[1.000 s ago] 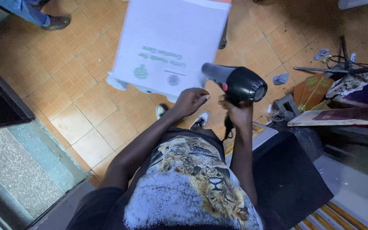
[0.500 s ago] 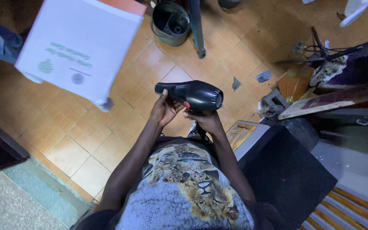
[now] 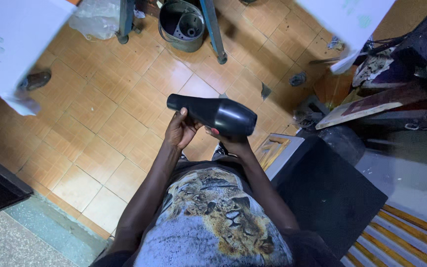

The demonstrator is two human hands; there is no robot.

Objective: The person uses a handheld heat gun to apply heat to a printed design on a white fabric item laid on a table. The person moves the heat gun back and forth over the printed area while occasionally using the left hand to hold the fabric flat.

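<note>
The hair dryer (image 3: 213, 114) has turned level above the tiled floor (image 3: 119, 113), the left hand (image 3: 180, 131) cupping its nozzle, the right hand (image 3: 233, 143) with fingers wrapped beneath its body.

Black plastic hair dryer (image 3: 216, 114), smooth with a soft sheen along the barrel, gripped by left hand (image 3: 180, 131) and right hand (image 3: 233, 143). Orange floor tiles (image 3: 100, 128) at 9 o'clock, glazed but scuffed and dusty. Dull grey metal bucket (image 3: 181, 24) at 12 o'clock. Crinkled clear plastic bag (image 3: 95, 20) at 11 o'clock. Matt white paper sheet (image 3: 6, 39) at 10 o'clock. Soft printed cloth shirt (image 3: 213, 217) at 6 o'clock.
</note>
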